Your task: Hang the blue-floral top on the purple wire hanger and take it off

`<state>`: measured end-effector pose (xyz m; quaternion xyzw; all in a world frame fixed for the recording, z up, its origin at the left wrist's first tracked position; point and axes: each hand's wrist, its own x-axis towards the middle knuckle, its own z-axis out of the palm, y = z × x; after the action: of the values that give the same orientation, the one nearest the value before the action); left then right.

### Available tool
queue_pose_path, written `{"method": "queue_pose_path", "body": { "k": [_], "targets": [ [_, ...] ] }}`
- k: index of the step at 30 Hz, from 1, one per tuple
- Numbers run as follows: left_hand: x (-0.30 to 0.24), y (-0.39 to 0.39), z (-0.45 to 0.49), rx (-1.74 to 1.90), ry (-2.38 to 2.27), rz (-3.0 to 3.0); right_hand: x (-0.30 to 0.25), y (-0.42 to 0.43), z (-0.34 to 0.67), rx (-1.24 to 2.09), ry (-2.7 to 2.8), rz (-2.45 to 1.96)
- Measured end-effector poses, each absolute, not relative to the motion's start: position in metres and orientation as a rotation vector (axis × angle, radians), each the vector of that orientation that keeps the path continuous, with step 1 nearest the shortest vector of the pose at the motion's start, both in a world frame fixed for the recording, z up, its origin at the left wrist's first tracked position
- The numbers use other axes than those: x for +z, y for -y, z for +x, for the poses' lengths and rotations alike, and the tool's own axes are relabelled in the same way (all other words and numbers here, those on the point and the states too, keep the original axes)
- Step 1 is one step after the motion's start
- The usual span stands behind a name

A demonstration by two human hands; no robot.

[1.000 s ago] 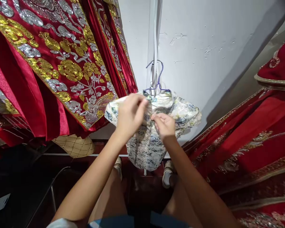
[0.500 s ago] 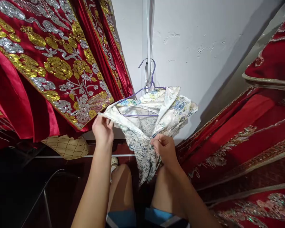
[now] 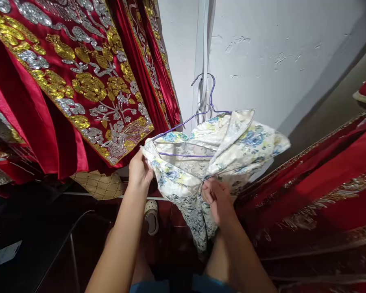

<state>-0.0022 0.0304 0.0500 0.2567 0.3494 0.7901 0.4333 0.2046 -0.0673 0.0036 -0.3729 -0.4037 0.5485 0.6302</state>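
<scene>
A small white garment (image 3: 228, 150) printed with blue and yellow flowers hangs half off a purple wire hanger (image 3: 201, 110) hooked on a white cord against the wall. My left hand (image 3: 139, 173) is closed on the garment's left shoulder edge, beside the hanger's bare left end. My right hand (image 3: 217, 200) is closed in a fist round the bunched cloth below the collar. The rest of the garment droops between my knees.
Red robes with gold and silver embroidery (image 3: 79, 81) hang close on the left, more red embroidered cloth (image 3: 317, 191) lies on the right. A white wall (image 3: 262, 61) stands behind. A woven tan object (image 3: 99, 185), a rail and a shoe (image 3: 151, 215) show below.
Both hands left the collar: the left went out to the shoulder edge, the right dropped and gathered the cloth. The garment opened up, baring the hanger's left arm.
</scene>
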Motion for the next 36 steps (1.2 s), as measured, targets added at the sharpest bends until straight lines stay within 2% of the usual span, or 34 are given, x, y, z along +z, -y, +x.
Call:
{"method": "queue_pose_path", "body": {
  "k": [3, 7, 10, 14, 16, 20, 24, 29, 36],
  "targets": [
    [0.050, -0.031, -0.001, 1.726, -0.863, 0.450, 0.007, 0.065, 0.201, 1.350, 0.797, -0.755],
    [0.030, -0.033, 0.004, 1.610, -0.901, 0.421, 0.012, 0.066, 0.199, 1.372, 0.791, -0.752],
    [0.002, -0.024, 0.009, 1.537, -0.976, 0.661, 0.007, 0.068, 0.203, 1.363, 0.727, -0.757],
    [-0.022, -0.003, 0.013, 1.171, -1.026, 1.212, -0.024, 0.084, 0.222, 1.271, 0.496, -0.810],
    [-0.020, 0.007, 0.014, 1.043, -0.965, 1.359, -0.052, 0.102, 0.234, 1.192, 0.375, -0.891],
    [0.008, 0.023, 0.019, 1.029, -0.860, 1.538, -0.102, 0.139, 0.254, 1.070, 0.359, -1.156],
    [0.039, 0.049, 0.038, 0.854, -0.670, 1.616, -0.094, 0.139, 0.261, 0.968, 0.515, -1.239],
    [0.062, 0.083, 0.067, 0.804, -0.479, 1.673, -0.040, 0.108, 0.241, 1.380, 0.970, -1.082],
    [0.041, 0.081, 0.046, 1.122, -0.987, 1.800, -0.023, 0.084, 0.205, 1.994, 0.834, -0.916]
  ]
}}
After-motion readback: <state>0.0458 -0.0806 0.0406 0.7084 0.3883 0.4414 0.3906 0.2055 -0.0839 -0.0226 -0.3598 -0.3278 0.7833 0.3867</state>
